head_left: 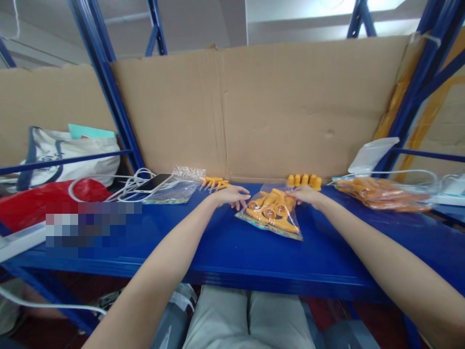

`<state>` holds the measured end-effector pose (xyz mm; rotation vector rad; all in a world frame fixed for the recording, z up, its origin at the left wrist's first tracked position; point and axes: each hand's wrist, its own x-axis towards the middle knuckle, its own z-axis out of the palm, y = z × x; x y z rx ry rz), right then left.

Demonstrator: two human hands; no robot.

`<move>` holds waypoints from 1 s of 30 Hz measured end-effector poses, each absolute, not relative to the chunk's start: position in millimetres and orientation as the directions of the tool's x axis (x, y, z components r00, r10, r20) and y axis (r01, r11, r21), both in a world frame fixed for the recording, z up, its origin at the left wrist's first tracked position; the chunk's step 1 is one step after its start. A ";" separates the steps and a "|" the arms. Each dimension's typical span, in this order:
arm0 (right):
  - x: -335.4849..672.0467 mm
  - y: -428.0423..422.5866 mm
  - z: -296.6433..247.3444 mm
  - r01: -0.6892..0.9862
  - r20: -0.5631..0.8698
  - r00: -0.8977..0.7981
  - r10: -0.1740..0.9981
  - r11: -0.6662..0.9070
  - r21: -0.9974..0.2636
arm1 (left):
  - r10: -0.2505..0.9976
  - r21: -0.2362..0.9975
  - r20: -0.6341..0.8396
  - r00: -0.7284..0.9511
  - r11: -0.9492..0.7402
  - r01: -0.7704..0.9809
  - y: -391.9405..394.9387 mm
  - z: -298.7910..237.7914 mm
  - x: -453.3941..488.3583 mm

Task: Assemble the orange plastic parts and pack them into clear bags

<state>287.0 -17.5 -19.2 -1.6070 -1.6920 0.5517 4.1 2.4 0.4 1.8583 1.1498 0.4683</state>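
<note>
A clear plastic bag [271,213] filled with orange pieces lies on the blue tabletop in front of me, its colourful printed edge toward me. At its upper right edge, my right hand [304,194] is closed, thumb and fingers pinching the plastic. My left hand [232,196] is beside the bag's upper left side, its fingers apart and holding nothing. Behind that hand lie small orange pieces with metal clips [215,183]. Several orange finger-shaped pieces [304,181] stand in a row behind my right hand.
At left on the blue table [218,252] are a flat clear bag [172,192], a phone [155,182], white cables [127,186] and a red bag [83,191]. More bagged orange pieces [385,193] lie at right. A cardboard panel [290,111] stands behind.
</note>
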 end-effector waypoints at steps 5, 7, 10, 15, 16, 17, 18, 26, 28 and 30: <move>276.0 -19.1 -21.9 0.578 0.087 0.184 0.979 -0.036 -0.815 | 0.941 0.881 0.031 0.338 -0.185 0.435 7.9 -11.9 16.2; 272.5 -20.2 -21.8 0.491 0.074 0.184 0.980 -0.027 -0.871 | 0.939 0.904 0.016 0.342 -0.160 0.396 8.8 -14.1 17.1; 266.6 -23.0 -22.2 0.333 0.043 0.127 0.991 -0.002 -0.943 | 0.936 0.928 -0.036 0.351 -0.099 0.359 10.9 -14.8 15.4; 253.6 -31.3 -20.7 0.138 -0.038 0.049 0.998 -0.045 -0.989 | 0.957 0.957 -0.074 0.280 -0.011 0.291 17.6 -16.8 14.4; 251.3 -32.7 -20.2 0.114 -0.050 0.038 0.998 -0.054 -0.992 | 0.962 0.959 -0.073 0.262 -0.004 0.283 18.9 -17.5 14.8; 249.5 -33.9 -19.9 0.095 -0.057 0.028 0.998 -0.060 -0.994 | 0.966 0.960 -0.072 0.247 0.000 0.281 20.1 -18.2 15.2; 248.0 -34.7 -19.7 0.081 -0.061 0.021 0.998 -0.063 -0.995 | 0.970 0.959 -0.070 0.234 0.001 0.284 21.2 -18.8 15.6; 244.5 -32.6 -22.1 0.022 -0.087 0.008 0.996 -0.087 -0.996 | 0.972 0.936 -0.019 0.233 -0.065 0.346 27.2 -22.6 14.8; 243.9 -32.0 -22.2 0.001 -0.099 0.005 0.995 -0.099 -0.995 | 0.976 0.933 -0.017 0.216 -0.062 0.354 27.2 -22.6 14.1; 243.7 -31.9 -21.8 -0.018 -0.120 -0.001 0.993 -0.120 -0.993 | 0.980 0.941 -0.023 0.196 -0.045 0.335 26.3 -21.9 13.6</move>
